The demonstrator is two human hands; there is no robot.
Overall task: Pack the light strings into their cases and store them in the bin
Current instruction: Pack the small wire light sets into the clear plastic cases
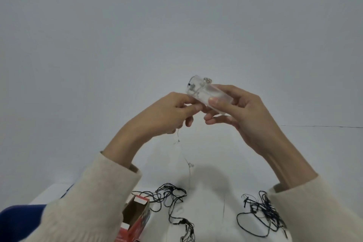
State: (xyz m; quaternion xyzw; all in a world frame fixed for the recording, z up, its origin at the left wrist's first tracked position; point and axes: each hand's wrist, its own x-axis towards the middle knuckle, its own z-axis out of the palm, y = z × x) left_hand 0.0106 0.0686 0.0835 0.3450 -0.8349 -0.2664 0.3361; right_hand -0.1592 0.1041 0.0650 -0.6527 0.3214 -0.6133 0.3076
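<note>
Right hand is gripping the clear battery box up in the air, well above the table: thumb across the near face, fingers curled round the back, lower fingers hanging looser underneath. Left hand is sitting right at the box's left end, fingers curled, thumb and forefinger apparently pinching the thin wire where it's leaving the box; exact contact is hidden. The wire is trailing down from that hand toward the table, tiny clear bulbs spaced along it. Handling, my read: box is rigid, smooth, light plastic, probably a bit slippery, so holding it by the flat sides as now is making sense. Wire is looking hair-fine, limp, kink-prone; better feeding it through fingertips close to the box than tugging on bulbs. The near black string is lying tangled just beside the open red card case; the far black string is bunching near the right sleeve. Both look like thicker insulated cord, so snagging is a risk. Case is thin card, flaps open, crushable. Bin isn't showing.
</note>
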